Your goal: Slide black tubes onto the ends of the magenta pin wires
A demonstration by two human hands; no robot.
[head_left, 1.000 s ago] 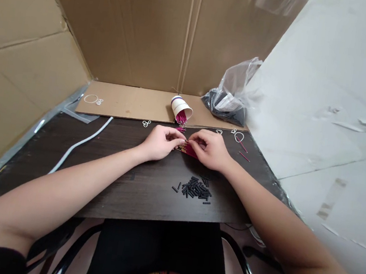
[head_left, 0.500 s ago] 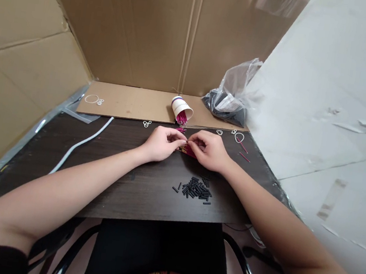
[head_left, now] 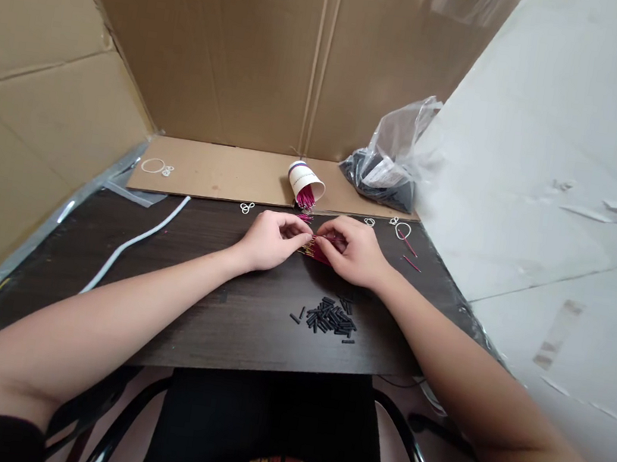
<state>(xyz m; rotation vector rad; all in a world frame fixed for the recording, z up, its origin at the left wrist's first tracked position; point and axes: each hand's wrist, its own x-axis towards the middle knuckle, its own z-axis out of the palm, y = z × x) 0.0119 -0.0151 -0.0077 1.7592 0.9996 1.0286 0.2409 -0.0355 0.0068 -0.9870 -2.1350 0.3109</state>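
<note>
- Fingers of the left hand [head_left: 265,242] curl toward the thumb, tips near those of the right hand [head_left: 354,251], which curl likewise; whether either pair grips a piece is too small to tell.
- Pale tube [head_left: 135,239] lies curved on the dark table [head_left: 201,338], left of the hands.
- White loops [head_left: 247,208] lie by the edge of the cardboard strip [head_left: 219,172], beyond the left hand.
- White cup [head_left: 304,182] lies tipped, mouth toward the hands, pink rods [head_left: 305,198] inside.
- Gold-tipped bundle [head_left: 317,249], also pink, lies between the hands, partly hidden by the right.
- Black pieces [head_left: 331,317] form a loose pile, closer to the body than the right hand.
- Clear bag [head_left: 382,172] with dark contents sits near the strip's right end.
- Loose rod [head_left: 411,264], pink, lies farthest right, near a white band [head_left: 402,231].
</note>
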